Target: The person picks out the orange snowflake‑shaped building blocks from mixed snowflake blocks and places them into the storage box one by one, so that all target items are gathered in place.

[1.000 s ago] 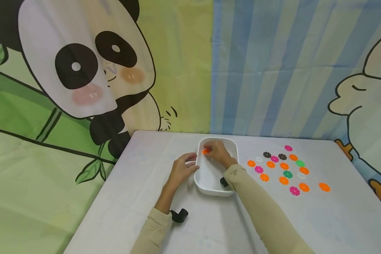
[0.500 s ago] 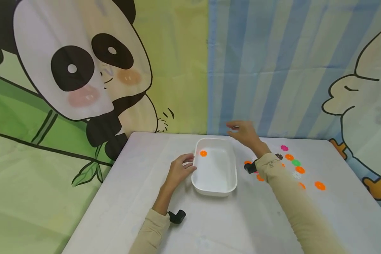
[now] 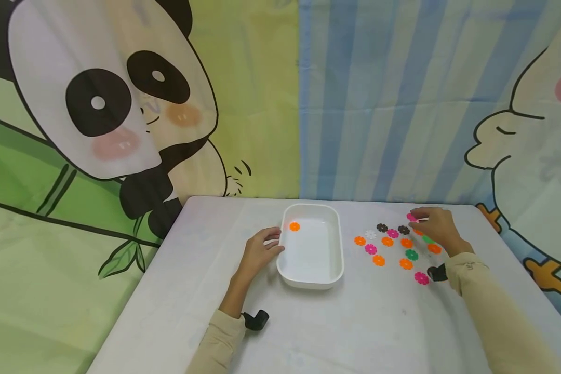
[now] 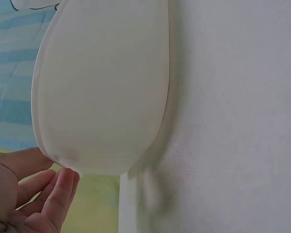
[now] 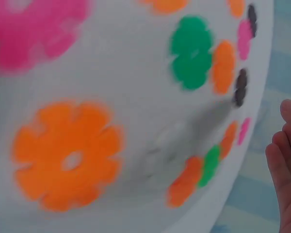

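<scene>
One small orange flower-shaped plastic disc (image 3: 294,226) lies inside the white rounded-rectangular plastic tray (image 3: 333,270), in its upper left corner as the head view shows it. The tray sits at the middle of the white table (image 3: 308,327).

The left hand (image 3: 259,251) rests at the tray's left edge, fingers loosely curved with their tips touching the rim; it presses against the tray rather than wrapping round it. In the left wrist view the fingertips (image 4: 58,191) sit just under the tray's white outer wall (image 4: 102,87), and the thumb lies against the lip.

The right hand (image 3: 433,226) is over the right middle of the frame, above the upper right part of a scatter of flat flower-shaped discs (image 3: 392,244) in orange, pink, green, white and dark brown. Its fingers point left, lightly bent, with the tips beside a pink disc (image 3: 410,216) at the top of the group; whether they touch it cannot be told, and nothing is clasped in them. The right wrist view, blurred, shows a large orange disc (image 5: 68,155), a green disc (image 5: 191,51) and the relaxed fingers (image 5: 288,160) at the right edge, clear of the discs.

A cartoon panda backdrop (image 3: 112,104) fills the upper left, a blue striped cloth (image 3: 378,104) the upper right.
</scene>
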`<state>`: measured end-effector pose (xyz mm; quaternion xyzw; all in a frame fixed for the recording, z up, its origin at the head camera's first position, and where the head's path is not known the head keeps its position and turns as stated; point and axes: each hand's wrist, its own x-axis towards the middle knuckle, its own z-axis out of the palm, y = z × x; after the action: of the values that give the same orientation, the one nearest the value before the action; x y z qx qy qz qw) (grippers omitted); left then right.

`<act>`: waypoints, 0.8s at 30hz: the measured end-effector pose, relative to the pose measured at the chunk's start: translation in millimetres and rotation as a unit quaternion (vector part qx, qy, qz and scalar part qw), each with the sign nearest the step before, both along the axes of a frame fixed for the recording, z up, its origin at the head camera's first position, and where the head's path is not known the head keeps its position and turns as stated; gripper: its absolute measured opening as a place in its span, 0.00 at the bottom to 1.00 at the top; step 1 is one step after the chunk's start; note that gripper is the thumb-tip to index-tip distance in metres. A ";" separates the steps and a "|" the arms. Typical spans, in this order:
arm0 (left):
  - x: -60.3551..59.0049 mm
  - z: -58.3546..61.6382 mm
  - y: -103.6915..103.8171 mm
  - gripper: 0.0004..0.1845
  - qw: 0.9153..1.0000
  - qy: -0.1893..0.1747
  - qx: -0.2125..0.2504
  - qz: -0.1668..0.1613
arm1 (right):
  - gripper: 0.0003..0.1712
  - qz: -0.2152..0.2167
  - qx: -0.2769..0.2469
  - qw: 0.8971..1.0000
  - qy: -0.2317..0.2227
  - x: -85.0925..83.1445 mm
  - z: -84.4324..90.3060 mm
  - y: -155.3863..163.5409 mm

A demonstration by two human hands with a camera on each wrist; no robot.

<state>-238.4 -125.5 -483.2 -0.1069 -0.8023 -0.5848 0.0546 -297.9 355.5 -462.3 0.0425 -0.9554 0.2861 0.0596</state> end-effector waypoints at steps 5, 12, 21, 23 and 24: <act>0.8 0.2 -1.9 0.28 1.000 0.009 0.009 -0.006 | 0.29 -0.024 0.002 0.998 -0.058 7.2 -17.5 20.3; 0.5 -1.5 -2.7 0.28 1.000 -0.003 0.018 -0.007 | 0.30 -0.038 -0.010 0.996 -0.074 10.0 -27.5 27.2; -1.6 -3.9 -1.3 0.28 1.000 -0.001 0.009 -0.006 | 0.30 -0.051 -0.028 0.997 -0.059 9.5 -38.6 33.2; -1.8 -3.9 -0.8 0.28 1.000 -0.003 0.005 -0.002 | 0.29 -0.058 -0.036 0.996 -0.056 9.9 -40.4 34.4; -1.8 -3.9 -0.6 0.28 1.000 -0.003 0.004 -0.001 | 0.29 -0.060 -0.040 0.996 -0.055 10.1 -41.2 35.0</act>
<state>-240.1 -126.1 -487.1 -0.1058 -0.7997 -0.5887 0.0520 -287.8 390.4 -503.5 -0.0327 -0.9458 0.3220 0.0254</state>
